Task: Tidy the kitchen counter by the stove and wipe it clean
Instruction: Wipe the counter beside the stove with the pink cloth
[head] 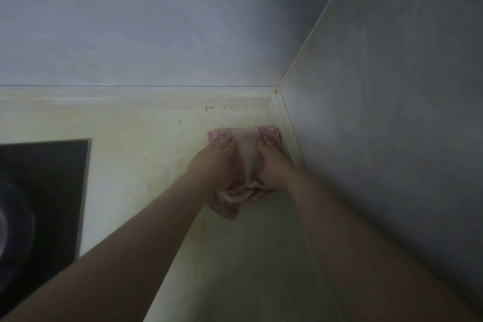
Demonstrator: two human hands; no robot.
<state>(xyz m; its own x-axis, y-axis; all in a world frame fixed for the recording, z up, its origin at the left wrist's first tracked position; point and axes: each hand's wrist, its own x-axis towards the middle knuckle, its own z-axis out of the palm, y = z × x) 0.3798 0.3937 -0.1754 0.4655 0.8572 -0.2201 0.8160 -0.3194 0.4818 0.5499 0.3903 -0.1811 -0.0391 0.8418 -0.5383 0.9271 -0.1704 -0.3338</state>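
A: Well, entry one, the cloth (247,154): pink, soft, paler down its middle strip. It lies flattish at the far end and is bunched into loose folds at the near end, with one flap trailing toward the viewer.

B: Location?

A: On the cream counter (146,138), right of the stove (52,178) and well apart from it, at the counter's end farthest from the stove. Its right edge is just beside the raised lip (288,138) under the side wall (392,112).

B: Hands?

A: Left hand (213,162) on the stove-side half, right hand (274,165) on the other half. Both lie palm-down, fingers straight and close together, pressing the cloth onto the counter. Thumbs hidden in the folds; no pinch seen.

B: Edges?

A: The lip also runs under the back wall (143,21), beyond the cloth. Yellow specks (209,108) sit at its foot, just past the cloth's far edge. Faint yellowish staining marks the counter between stove and cloth.

B: Room to move?

A: Bare counter lies between stove and cloth, and on the near side of the cloth. On the side away from the stove, the lip bounds it at once.
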